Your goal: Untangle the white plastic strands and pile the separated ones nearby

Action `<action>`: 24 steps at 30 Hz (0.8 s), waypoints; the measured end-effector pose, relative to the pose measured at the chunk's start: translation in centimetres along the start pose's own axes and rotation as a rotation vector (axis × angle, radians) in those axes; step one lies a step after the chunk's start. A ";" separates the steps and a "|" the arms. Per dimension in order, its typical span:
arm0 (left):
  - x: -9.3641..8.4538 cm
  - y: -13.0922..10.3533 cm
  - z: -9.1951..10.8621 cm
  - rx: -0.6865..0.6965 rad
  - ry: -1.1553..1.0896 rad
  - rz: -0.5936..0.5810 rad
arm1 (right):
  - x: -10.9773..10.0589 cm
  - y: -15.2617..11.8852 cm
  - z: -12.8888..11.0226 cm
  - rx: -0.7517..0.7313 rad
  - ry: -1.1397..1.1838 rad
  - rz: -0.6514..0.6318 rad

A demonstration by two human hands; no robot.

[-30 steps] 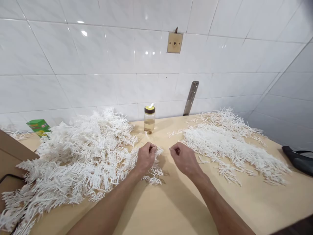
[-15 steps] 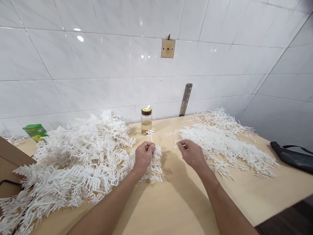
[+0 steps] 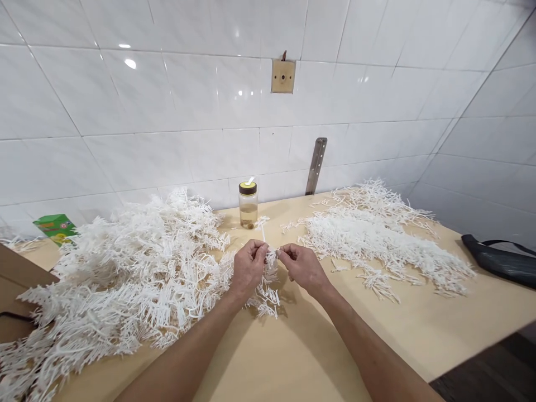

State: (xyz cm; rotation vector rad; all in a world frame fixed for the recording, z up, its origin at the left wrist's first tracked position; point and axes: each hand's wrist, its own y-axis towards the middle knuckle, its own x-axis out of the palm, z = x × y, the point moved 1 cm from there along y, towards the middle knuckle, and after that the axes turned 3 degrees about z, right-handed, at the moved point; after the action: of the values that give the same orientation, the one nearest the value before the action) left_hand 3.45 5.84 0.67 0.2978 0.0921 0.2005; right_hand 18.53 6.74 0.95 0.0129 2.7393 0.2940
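My left hand (image 3: 248,269) is closed in a pinch on the stem of a white artificial foliage branch (image 3: 270,274). The stem's upper end sticks up past my fingers, and feathery sprigs hang below them. My right hand (image 3: 305,269) has its thumb and finger pinched on the branch's right side, close to the left fingertips. Exactly which sprig sits between them is too small to make out. To the left spreads a large heap of white branches (image 3: 138,268). A lower pile of small white sprigs (image 3: 368,240) lies on the right.
A jar of yellowish liquid with a black and yellow lid (image 3: 248,206) stands behind my hands. A metal bracket (image 3: 317,166) leans on the tiled wall. A green box (image 3: 55,228) and cardboard (image 3: 20,290) are at left, a black bag (image 3: 498,259) at right.
My right hand has moved left from beside the sprig pile to the branch and now pinches it. My left hand stays on the stem. The view has shifted slightly.
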 end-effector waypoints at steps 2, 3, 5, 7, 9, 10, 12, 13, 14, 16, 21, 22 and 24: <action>0.0 0.0 0.0 -0.013 0.025 -0.042 | 0.0 0.0 0.1 -0.025 -0.006 0.013; 0.0 0.0 0.0 -0.016 0.049 -0.072 | 0.0 0.0 0.1 -0.035 -0.014 0.022; 0.1 -0.1 -0.1 -0.021 0.113 -0.122 | 0.0 0.0 0.2 -0.052 -0.032 0.046; 0.1 -0.1 -0.1 -0.025 0.166 -0.142 | -0.1 0.0 0.2 -0.069 -0.052 0.074; 0.0 -0.1 -0.1 -0.035 0.195 -0.132 | -0.1 -0.1 0.1 -0.089 -0.057 0.088; 0.0 -0.1 -0.1 -0.039 0.201 -0.121 | -0.1 -0.1 0.1 -0.097 -0.049 0.080; -0.1 -0.1 -0.1 -0.039 0.206 -0.097 | 0.1 -0.2 0.1 -0.108 -0.010 0.044; -0.1 -0.1 -0.1 -0.034 0.205 -0.083 | 0.2 -0.2 0.1 -0.108 0.014 0.025; -0.1 -0.1 -0.1 -0.024 0.204 -0.070 | 0.4 -0.2 0.2 -0.104 0.035 0.018; -0.1 -0.2 -0.1 0.001 0.213 -0.048 | 0.5 -0.2 0.3 -0.087 0.055 0.031; -0.2 -0.3 0.4 0.005 0.283 -0.037 | 0.3 -0.1 0.5 -0.097 -0.024 0.082; -0.2 -0.3 0.5 -0.005 0.283 -0.040 | 0.2 0.0 0.4 -0.123 -0.057 0.093; -0.3 -0.2 0.7 -0.028 0.271 -0.048 | -0.2 0.0 0.5 -0.190 -0.120 0.119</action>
State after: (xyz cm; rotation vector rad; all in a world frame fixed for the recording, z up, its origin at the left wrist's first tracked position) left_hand 3.24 5.40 1.34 0.2393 0.3635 0.1935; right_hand 18.89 6.86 0.59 0.1376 2.5852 0.5671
